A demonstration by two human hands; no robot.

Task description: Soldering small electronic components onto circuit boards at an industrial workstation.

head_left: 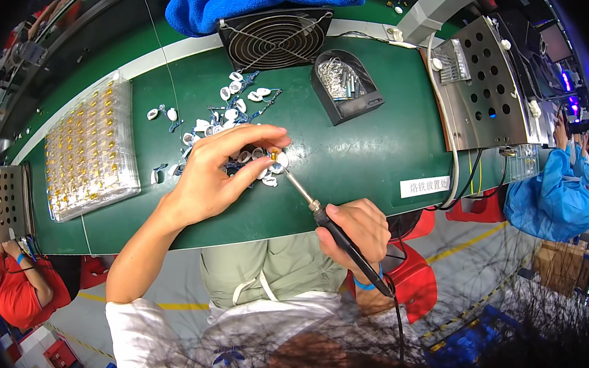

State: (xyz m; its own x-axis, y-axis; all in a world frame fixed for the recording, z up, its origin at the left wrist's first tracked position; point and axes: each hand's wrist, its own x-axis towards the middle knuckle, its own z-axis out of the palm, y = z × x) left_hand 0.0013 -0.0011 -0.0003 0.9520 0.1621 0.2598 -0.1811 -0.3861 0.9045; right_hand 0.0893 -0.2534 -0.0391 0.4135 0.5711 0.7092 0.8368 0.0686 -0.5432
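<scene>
1. Handling: the small component [275, 156] pinched at the left hand [215, 178] looked light, rigid and easily dropped; judged from its size, a fingertip pinch at its sides was the only workable hold, clear of the heated end.
2. Handling: the soldering iron [326, 221] appeared stiff and light, with a hot metal shaft; the black handle was the safe place to take hold.
3. Appearance: the component was tiny, whitish with a brass-coloured spot; finer detail was too small to tell.
4. Appearance: the iron had a slim silver shaft, a black grip and a black cord trailing toward the person's lap.
5. Left hand: closed in a narrow pinch of thumb and forefinger on the component, above the green table [366, 155] near its front edge.
6. Right hand [354, 231]: wrapped around the iron's handle, tip angled up and left, meeting the component.
7. Surroundings: a loose pile of white parts with blue leads [234, 113] lay just beyond the left hand; a clear tray of brass pieces [90, 147] sat to the left; a black fan [273, 38] and a black tip-cleaner holder [346, 86] stood farther back.
</scene>
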